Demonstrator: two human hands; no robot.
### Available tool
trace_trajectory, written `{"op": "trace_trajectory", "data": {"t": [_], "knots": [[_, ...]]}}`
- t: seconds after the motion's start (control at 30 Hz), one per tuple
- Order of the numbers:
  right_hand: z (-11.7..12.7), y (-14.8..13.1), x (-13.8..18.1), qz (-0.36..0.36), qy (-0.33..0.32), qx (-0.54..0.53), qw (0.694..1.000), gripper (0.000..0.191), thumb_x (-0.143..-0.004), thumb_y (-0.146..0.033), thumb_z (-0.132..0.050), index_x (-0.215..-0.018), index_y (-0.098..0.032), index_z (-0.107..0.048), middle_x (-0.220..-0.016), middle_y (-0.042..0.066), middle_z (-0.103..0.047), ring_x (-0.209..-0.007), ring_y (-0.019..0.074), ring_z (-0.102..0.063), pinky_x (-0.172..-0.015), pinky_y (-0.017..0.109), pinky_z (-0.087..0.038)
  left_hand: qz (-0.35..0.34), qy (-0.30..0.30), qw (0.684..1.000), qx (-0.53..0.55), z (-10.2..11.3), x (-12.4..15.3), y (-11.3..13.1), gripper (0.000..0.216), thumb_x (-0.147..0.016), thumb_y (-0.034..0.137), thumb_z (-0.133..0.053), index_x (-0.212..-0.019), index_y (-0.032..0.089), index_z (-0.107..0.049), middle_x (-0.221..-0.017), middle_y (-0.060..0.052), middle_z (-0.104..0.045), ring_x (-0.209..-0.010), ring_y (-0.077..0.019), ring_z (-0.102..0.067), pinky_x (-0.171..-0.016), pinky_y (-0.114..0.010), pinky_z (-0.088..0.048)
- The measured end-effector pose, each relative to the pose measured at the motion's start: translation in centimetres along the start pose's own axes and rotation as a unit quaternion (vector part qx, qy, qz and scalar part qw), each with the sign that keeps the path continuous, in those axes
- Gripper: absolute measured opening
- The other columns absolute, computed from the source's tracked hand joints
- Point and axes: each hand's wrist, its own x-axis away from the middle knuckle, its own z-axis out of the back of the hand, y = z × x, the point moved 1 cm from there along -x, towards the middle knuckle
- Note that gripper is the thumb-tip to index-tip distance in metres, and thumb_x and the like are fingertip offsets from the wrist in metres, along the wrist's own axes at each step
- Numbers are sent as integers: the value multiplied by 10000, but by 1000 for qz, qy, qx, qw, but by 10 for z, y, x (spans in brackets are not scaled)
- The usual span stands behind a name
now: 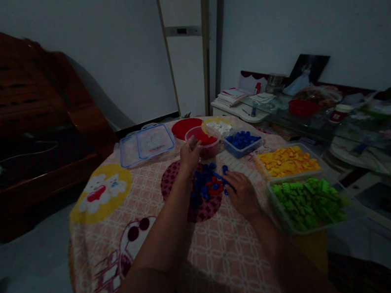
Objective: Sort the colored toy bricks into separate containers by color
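A pile of small blue and red bricks (205, 186) lies in the middle of the patterned tablecloth (143, 215). My left hand (190, 154) reaches over the pile to the rim of a round tub of red bricks (207, 142), fingers curled; what they hold is hidden. My right hand (241, 193) rests at the pile's right edge, fingers bent over blue bricks, pinching something too small to name.
Around the far right stand tubs of blue bricks (242, 141), white bricks (220, 128), yellow bricks (287, 161) and green bricks (308, 202). Clear lids (146, 144) and a red lid (185, 127) lie at the back. A cluttered low table (324, 110) is at right, dark furniture (7, 123) at left.
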Motion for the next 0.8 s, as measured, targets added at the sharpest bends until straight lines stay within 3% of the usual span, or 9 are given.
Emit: {"op": "trace_trajectory", "data": {"t": [0.17, 0.3, 0.6, 0.8], "knots": [[-15, -40, -1, 116, -118, 47, 985, 428, -974, -296, -523, -1399, -266, -571, -1558, 70, -443, -1453, 286, -327, -1189, 522, -284, -15, -36, 998, -59, 6, 0, 5, 501, -703, 223, -701, -1191, 112, -681, -1237, -146, -700, -1127, -271, -671, -1022, -421, -503], [-29, -55, -3, 136, -183, 64, 972, 452, -965, -357, -559, -1413, -296, -547, -1580, 56, -414, -1479, 308, -293, -1203, 574, -231, -19, -57, 992, -113, 8, 0, 13, 440, -686, 262, -708, -1095, 103, -728, -1057, -114, -755, -1001, -252, -696, -928, -385, -543], [-15, -19, -8, -6, -126, 97, 987, 424, -977, -304, -513, -1386, -212, -573, -1510, 144, -493, -1417, 327, -387, -1177, 589, -227, -43, -65, 985, -152, 10, 2, 19, 386, -682, 287, -666, -1015, 113, -757, -930, -84, -760, -823, -203, -685, -794, -325, -551], [-11, -5, -3, -51, -93, 81, 991, 460, -968, -298, -506, -1420, -220, -545, -1483, 144, -522, -1404, 329, -399, -1164, 572, -246, -11, -190, 966, -177, 16, 7, 26, 277, -691, 323, -672, -845, 107, -751, -710, -51, -713, -610, -152, -629, -621, -265, -519]]}}
